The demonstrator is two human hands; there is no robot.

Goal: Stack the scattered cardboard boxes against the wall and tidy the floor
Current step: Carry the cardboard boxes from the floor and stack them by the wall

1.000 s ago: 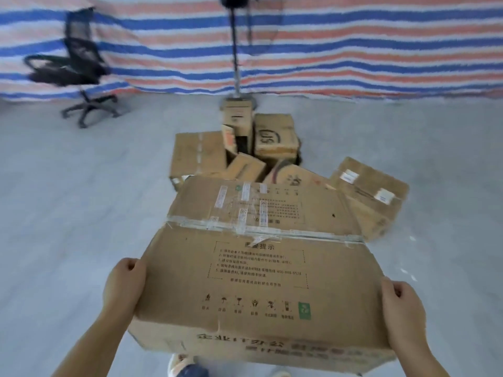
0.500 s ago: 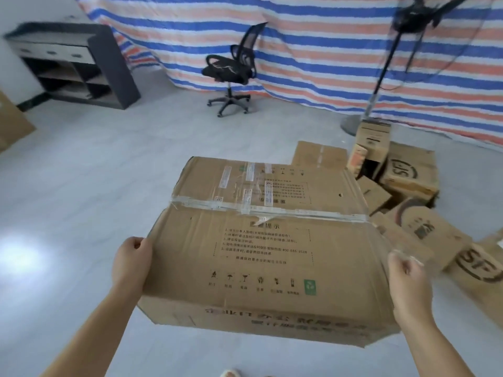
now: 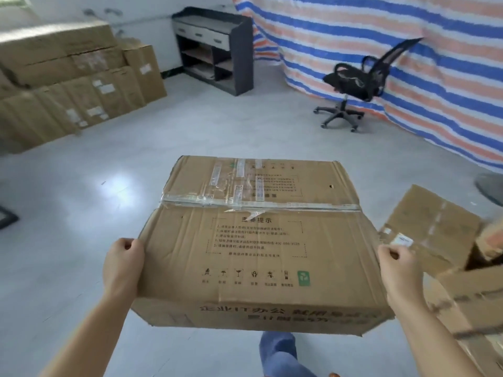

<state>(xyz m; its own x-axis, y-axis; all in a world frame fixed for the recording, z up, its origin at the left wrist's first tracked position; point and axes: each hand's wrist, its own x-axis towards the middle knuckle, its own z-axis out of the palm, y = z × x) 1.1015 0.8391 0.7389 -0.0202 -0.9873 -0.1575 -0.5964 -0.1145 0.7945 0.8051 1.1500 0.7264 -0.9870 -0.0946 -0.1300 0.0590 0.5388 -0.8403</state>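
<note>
Two bare hands carry one big cardboard box (image 3: 258, 240) at waist height, clear of the pale grey floor (image 3: 136, 164). Behind it all a blue, white and orange striped tarp (image 3: 408, 50) hangs along the right of the room. Against the white wall at far left stands a stacked row of boxes (image 3: 73, 77), well apart from the carried one. A dark shelf unit (image 3: 215, 47) with drawers sits beside that stack, and a black office chair (image 3: 353, 83) stands in front of the tarp. At the right edge lie more scattered boxes (image 3: 435, 235), one with its flaps open, just beside the carried box's right end. The carried box is taped across its top seam, with printed text and handling symbols facing up. The left hand (image 3: 123, 263) is clamped on its left edge, fingers curled over the top; the right hand (image 3: 400, 270) grips the right edge likewise. A leg in blue jeans (image 3: 277, 352) shows beneath the box.
</note>
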